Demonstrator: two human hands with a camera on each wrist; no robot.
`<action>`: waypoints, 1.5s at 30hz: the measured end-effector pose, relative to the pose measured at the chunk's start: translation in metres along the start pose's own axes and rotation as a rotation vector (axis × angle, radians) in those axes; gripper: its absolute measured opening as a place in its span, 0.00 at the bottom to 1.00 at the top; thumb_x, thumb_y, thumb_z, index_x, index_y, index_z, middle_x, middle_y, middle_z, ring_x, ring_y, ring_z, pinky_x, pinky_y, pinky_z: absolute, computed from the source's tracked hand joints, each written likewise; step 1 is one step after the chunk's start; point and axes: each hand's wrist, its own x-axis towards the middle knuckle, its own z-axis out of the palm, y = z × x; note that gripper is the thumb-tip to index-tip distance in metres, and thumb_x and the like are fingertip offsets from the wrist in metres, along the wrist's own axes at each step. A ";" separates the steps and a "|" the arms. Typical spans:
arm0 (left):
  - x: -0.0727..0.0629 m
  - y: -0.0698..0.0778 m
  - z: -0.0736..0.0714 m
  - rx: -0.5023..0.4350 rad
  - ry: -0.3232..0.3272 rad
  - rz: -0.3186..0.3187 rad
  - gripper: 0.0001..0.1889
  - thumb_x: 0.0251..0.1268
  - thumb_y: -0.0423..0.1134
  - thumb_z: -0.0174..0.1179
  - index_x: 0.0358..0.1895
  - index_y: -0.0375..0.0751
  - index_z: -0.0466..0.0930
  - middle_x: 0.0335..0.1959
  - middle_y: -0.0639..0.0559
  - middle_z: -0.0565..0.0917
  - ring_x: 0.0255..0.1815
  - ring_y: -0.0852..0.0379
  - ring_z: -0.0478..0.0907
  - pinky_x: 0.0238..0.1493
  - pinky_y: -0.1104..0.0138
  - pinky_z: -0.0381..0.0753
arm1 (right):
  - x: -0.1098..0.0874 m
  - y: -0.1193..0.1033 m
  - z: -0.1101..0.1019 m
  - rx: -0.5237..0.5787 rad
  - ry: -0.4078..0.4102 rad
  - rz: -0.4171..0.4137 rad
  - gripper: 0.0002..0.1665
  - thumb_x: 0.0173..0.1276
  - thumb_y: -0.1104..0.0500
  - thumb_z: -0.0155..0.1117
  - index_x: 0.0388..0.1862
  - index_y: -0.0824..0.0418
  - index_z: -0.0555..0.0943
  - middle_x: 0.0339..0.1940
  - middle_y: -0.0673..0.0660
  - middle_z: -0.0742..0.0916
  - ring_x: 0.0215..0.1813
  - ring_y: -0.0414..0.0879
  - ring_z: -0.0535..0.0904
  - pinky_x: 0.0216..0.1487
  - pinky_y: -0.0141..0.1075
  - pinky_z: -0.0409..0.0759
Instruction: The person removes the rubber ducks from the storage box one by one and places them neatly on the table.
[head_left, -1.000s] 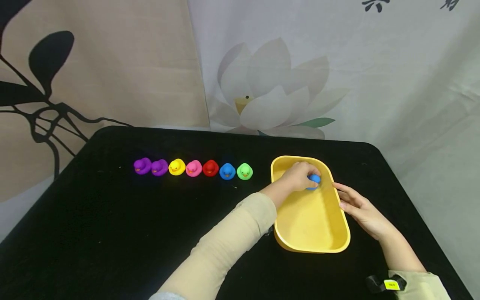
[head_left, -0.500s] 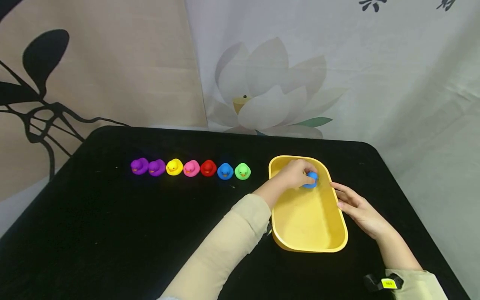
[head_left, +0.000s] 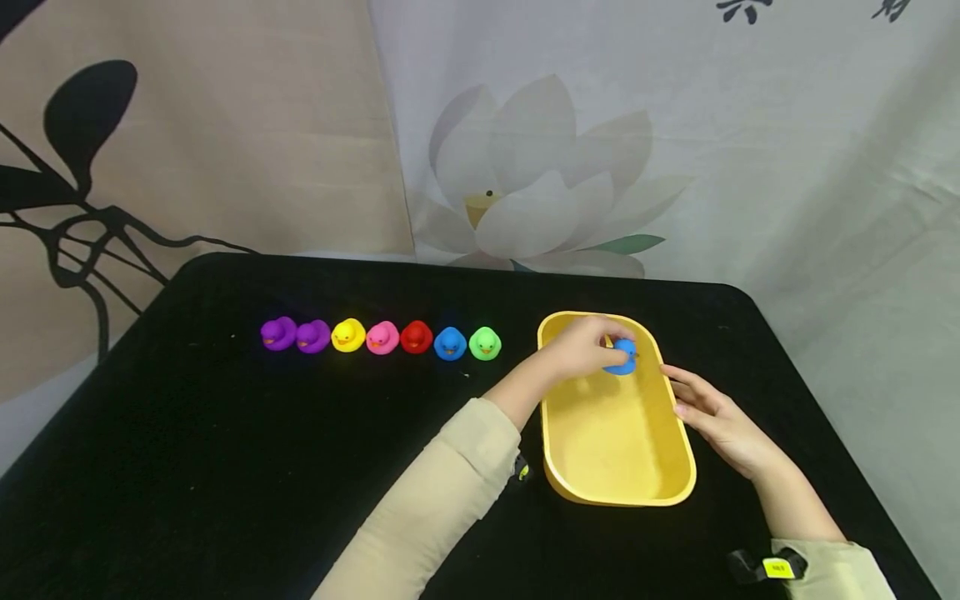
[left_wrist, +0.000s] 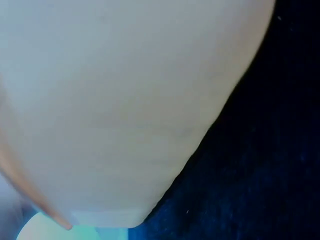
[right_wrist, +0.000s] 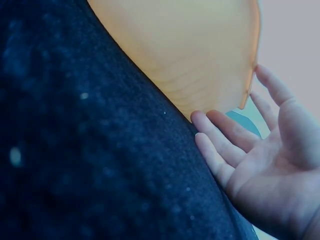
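Observation:
Inside the far end of the yellow bin (head_left: 618, 450), my left hand (head_left: 581, 346) pinches a blue rubber duck (head_left: 624, 360) between thumb and fingers. The duck's head and part of its body show; the rest is behind the hand. My right hand (head_left: 723, 429) touches the bin's right side with its fingertips. In the right wrist view, that hand (right_wrist: 270, 160) has its fingers extended against the bin's wall (right_wrist: 200, 45). The bin's pale outer wall (left_wrist: 125, 110) fills most of the left wrist view, and the left hand's fingers do not show there.
Left of the bin, a row of rubber ducks runs along the black table (head_left: 225, 467): two purple (head_left: 278, 333), then yellow (head_left: 348, 335), pink (head_left: 383, 337), red (head_left: 416, 337), blue (head_left: 450, 343) and green (head_left: 485, 342). A printed curtain (head_left: 300, 125) hangs behind.
The blue duck in my left hand has turned so that its head shows more clearly. The left wrist has drawn back slightly to the left. My right hand stays at the bin's side.

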 end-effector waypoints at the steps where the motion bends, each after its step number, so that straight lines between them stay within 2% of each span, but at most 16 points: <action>1: -0.002 0.002 -0.002 -0.005 0.001 0.009 0.15 0.64 0.34 0.61 0.52 0.35 0.81 0.33 0.55 0.76 0.31 0.59 0.72 0.35 0.76 0.72 | 0.000 0.000 0.000 -0.002 0.000 0.000 0.29 0.77 0.65 0.44 0.74 0.66 0.54 0.62 0.50 0.76 0.56 0.43 0.77 0.54 0.32 0.74; 7: -0.015 0.010 -0.013 -0.027 0.010 0.073 0.18 0.64 0.37 0.62 0.57 0.38 0.80 0.39 0.57 0.76 0.41 0.59 0.70 0.41 0.75 0.74 | 0.000 -0.001 0.000 -0.011 -0.002 0.001 0.29 0.77 0.65 0.44 0.74 0.65 0.54 0.62 0.50 0.76 0.57 0.43 0.77 0.54 0.32 0.74; 13: -0.029 0.021 -0.026 0.004 -0.009 0.177 0.18 0.63 0.35 0.61 0.57 0.38 0.80 0.43 0.55 0.77 0.41 0.60 0.71 0.42 0.74 0.73 | -0.001 0.000 -0.001 -0.009 0.001 0.008 0.29 0.77 0.65 0.44 0.74 0.65 0.54 0.62 0.48 0.76 0.57 0.42 0.77 0.54 0.32 0.74; 18: -0.042 0.028 -0.037 0.049 -0.008 0.229 0.19 0.61 0.34 0.60 0.56 0.40 0.80 0.47 0.54 0.78 0.46 0.59 0.68 0.47 0.66 0.75 | 0.000 0.001 -0.001 -0.001 0.002 0.003 0.29 0.77 0.65 0.45 0.74 0.65 0.54 0.61 0.47 0.76 0.56 0.42 0.77 0.53 0.32 0.75; 21: -0.050 0.029 -0.043 0.061 -0.009 0.251 0.19 0.60 0.33 0.60 0.56 0.41 0.81 0.50 0.54 0.78 0.48 0.60 0.67 0.49 0.64 0.75 | 0.000 0.000 0.000 0.002 0.002 -0.002 0.29 0.77 0.65 0.45 0.74 0.65 0.55 0.61 0.48 0.76 0.56 0.43 0.77 0.53 0.33 0.75; 28: -0.070 0.033 -0.060 0.066 -0.025 0.271 0.19 0.60 0.32 0.60 0.56 0.40 0.81 0.52 0.52 0.77 0.51 0.58 0.67 0.47 0.70 0.75 | 0.000 0.000 0.000 0.007 -0.004 -0.017 0.29 0.77 0.67 0.44 0.74 0.65 0.55 0.61 0.49 0.76 0.55 0.44 0.78 0.52 0.34 0.76; 33: -0.086 0.032 -0.075 0.064 -0.028 0.294 0.18 0.60 0.30 0.59 0.54 0.39 0.81 0.51 0.52 0.77 0.51 0.58 0.67 0.47 0.68 0.76 | 0.000 0.000 -0.001 0.010 -0.009 -0.027 0.29 0.76 0.67 0.45 0.74 0.66 0.55 0.61 0.50 0.77 0.55 0.44 0.78 0.53 0.34 0.76; 40: -0.104 0.026 -0.092 0.091 -0.015 0.362 0.16 0.60 0.31 0.61 0.52 0.38 0.82 0.50 0.53 0.79 0.50 0.59 0.69 0.47 0.66 0.76 | 0.000 0.001 -0.001 0.018 -0.012 -0.038 0.29 0.76 0.68 0.45 0.74 0.66 0.55 0.62 0.51 0.77 0.55 0.44 0.78 0.53 0.34 0.76; 45: -0.118 0.021 -0.103 0.082 -0.006 0.341 0.17 0.59 0.32 0.61 0.53 0.40 0.81 0.48 0.56 0.79 0.48 0.58 0.69 0.45 0.60 0.78 | 0.000 0.001 -0.002 0.019 -0.014 -0.035 0.29 0.76 0.68 0.45 0.74 0.66 0.54 0.62 0.50 0.76 0.56 0.44 0.78 0.53 0.34 0.76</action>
